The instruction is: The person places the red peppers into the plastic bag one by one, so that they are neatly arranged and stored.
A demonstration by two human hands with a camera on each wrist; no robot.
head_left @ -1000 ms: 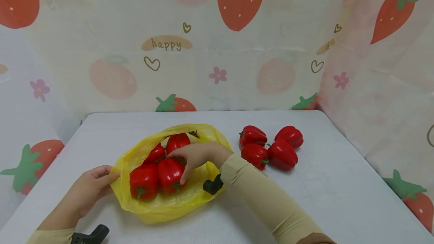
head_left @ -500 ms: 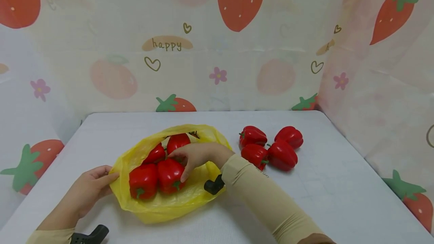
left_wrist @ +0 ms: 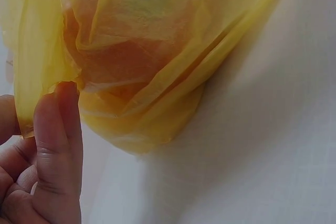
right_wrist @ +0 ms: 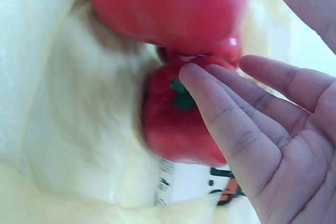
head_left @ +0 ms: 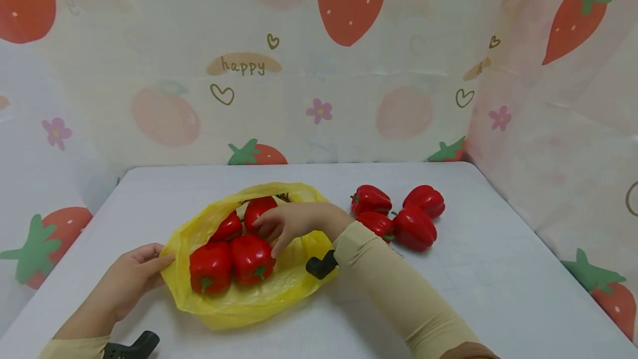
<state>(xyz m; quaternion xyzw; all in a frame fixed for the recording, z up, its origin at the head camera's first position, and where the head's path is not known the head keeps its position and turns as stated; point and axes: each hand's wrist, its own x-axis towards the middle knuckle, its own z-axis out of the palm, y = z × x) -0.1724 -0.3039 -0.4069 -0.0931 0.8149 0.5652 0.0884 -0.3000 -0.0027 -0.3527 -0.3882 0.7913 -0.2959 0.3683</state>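
A yellow plastic bag [head_left: 234, 312] lies on the table with its mouth spread, several red bell peppers inside. At its left rim my left hand [head_left: 137, 276] pinches the film between thumb and fingers; the left wrist view shows the pinched bag [left_wrist: 136, 77] up close. My right hand [head_left: 294, 223] is inside the mouth, just behind the front right bell pepper [head_left: 251, 259], its fingers loosely extended. In the right wrist view the hand [right_wrist: 278, 140] has nothing in its grasp, and its fingertips overlap a bell pepper [right_wrist: 176, 132] with a green stem; contact cannot be told.
Right of the bag, several more red bell peppers [head_left: 415, 229] lie grouped on the white tabletop [head_left: 498, 292]. A strawberry-printed cloth [head_left: 344, 82] stands behind the table and along its sides. Black camera mounts [head_left: 321, 265] sit on both wrists.
My right hand has let go of the front right bell pepper, lifting slightly and moving right and away from it. The pepper stays in the bag. My left hand keeps its hold on the rim.
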